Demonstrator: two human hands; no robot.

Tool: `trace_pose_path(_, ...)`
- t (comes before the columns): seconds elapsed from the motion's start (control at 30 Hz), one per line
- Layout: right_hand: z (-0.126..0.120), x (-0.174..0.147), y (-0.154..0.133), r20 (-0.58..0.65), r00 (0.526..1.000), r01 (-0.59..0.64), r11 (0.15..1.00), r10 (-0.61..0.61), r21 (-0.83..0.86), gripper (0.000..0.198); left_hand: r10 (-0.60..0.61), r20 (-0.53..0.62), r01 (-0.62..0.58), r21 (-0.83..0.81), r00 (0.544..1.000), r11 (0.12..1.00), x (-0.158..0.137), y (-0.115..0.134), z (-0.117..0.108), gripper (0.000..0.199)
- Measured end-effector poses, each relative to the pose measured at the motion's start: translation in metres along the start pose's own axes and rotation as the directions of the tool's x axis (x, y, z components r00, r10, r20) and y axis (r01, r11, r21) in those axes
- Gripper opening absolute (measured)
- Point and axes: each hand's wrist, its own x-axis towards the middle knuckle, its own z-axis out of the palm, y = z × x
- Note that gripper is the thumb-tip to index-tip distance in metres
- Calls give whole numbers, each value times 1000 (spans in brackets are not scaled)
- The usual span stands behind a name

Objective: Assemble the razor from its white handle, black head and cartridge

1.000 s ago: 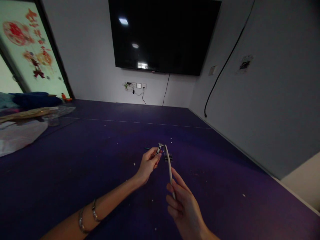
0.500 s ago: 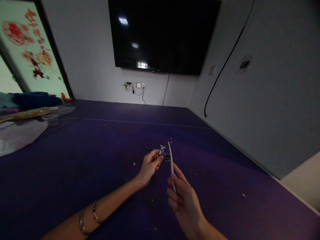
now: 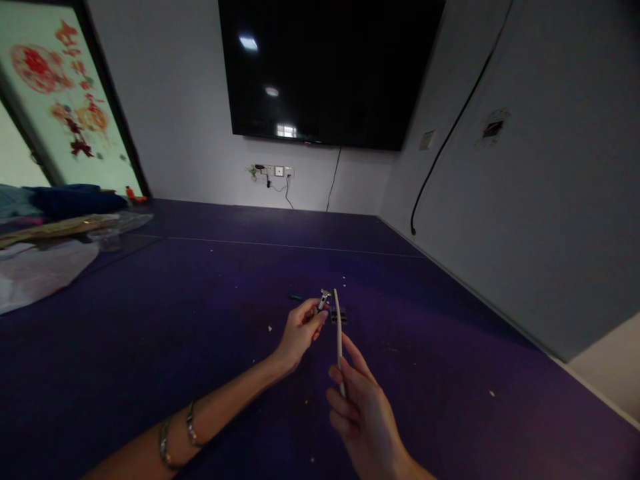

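A dim room with a dark purple surface [image 3: 150, 320] is seen. A slim white curved handle [image 3: 339, 333] is pinched upright in the right hand [image 3: 363, 417]; a small silver razor head [image 3: 324, 298] is pinched by the left hand [image 3: 300, 331], just beside the handle's tip. Fingers could easily be nicked, or the tiny head dropped, if either grip slips.

text: none legible | window decals [image 3: 65, 100]: red shapes, unreadable | TV [image 3: 325, 67]: blank

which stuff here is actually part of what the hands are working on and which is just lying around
In hand:
- left hand pinching a small metal piece
- right hand holding a thin white stick
- small dark part on the purple surface, just beyond the fingers

Lying about:
- plastic sheet and blue cloth, far left
- wall TV
- white crumbs
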Motion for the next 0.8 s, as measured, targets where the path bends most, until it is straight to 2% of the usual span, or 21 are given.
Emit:
trace_pose_path(0.1, -2, -5, 3, 15, 1000, -22, 1000, 22, -7, 69, 7, -21, -7, -15, 1000, 1000, 2, 1, -1, 30)
trace_pose_path(0.2, -3, -3, -5, 59, 998, 31, 999, -31, -12, 58, 40, -31, -41, -15, 999, 999, 6, 1, -3, 31)
trace_pose_path(0.3, -1, 8, -26, 126, 981, 153, 988, -148, -32, 38, 64, -5, -63, 28, 998, 998, 9, 0, -6, 34)
trace_pose_path(0.37, 0, 19, -43, 179, 953, 263, 962, -247, -74, 25, 39, -2, -39, 71, 999, 997, 11, -1, -8, 37)
trace_pose_path(0.43, -2, 33, -59, 216, 916, 373, 915, -338, -153, 27, 0, -12, 1, 101, 1000, 995, 11, -3, -9, 39)
trace_pose_path(0.53, -16, 55, -76, 199, 855, 518, 787, -478, -336, 40, -51, -4, 52, 74, 999, 996, 10, -4, -8, 41)
trace_pose_path(0.6, -30, 71, -83, 184, 821, 551, 665, -541, -505, 47, -82, 20, 82, 5, 996, 997, 9, -5, -7, 40)
trace_pose_path(0.7, -51, 90, -90, 201, 789, 510, 435, -581, -742, 52, -92, 77, 100, -104, 993, 990, 7, -5, -6, 35)
trace_pose_path(0.8, -65, 100, -94, 207, 784, 403, 226, -586, -887, 54, -91, 126, 112, -169, 988, 979, 5, -2, -5, 31)
